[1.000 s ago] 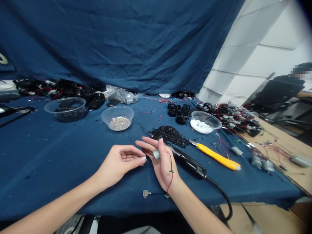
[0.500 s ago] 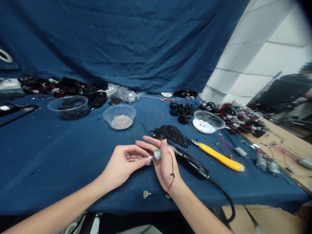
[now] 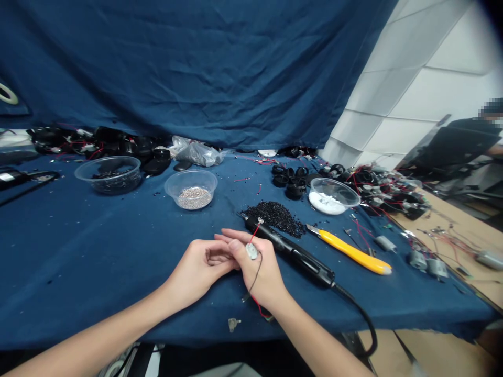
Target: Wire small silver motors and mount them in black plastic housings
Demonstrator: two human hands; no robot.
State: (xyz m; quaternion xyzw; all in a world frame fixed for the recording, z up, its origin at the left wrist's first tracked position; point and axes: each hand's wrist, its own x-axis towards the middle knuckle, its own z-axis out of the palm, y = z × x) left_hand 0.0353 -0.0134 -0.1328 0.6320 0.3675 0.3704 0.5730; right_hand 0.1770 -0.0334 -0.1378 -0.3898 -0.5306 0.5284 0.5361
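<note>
My right hand (image 3: 267,275) is closed round a small electric motor (image 3: 251,252), whose pale end with wire joints shows beside the thumb. A red wire runs up from it and a dark wire hangs down across the hand; another red wire with a small green board (image 3: 269,317) trails at the wrist. My left hand (image 3: 196,269) is closed in a pinch against the right fingertips, and what lies between its fingers is hidden. Below the hands, a small metal bracket-like piece (image 3: 233,324) rests on the blue cloth (image 3: 118,251).
A black electric screwdriver (image 3: 298,255) and a yellow cutter knife (image 3: 353,252) lie right of my hands. Behind are a heap of black bits (image 3: 275,215), tubs of screws (image 3: 191,189), white parts (image 3: 334,196) and black parts (image 3: 108,177). Wired motors (image 3: 428,262) lie far right.
My right hand has turned over, so the motor's wired end now faces up. The small white piece seen at my left fingertips is now hidden. The metal piece has shifted slightly.
</note>
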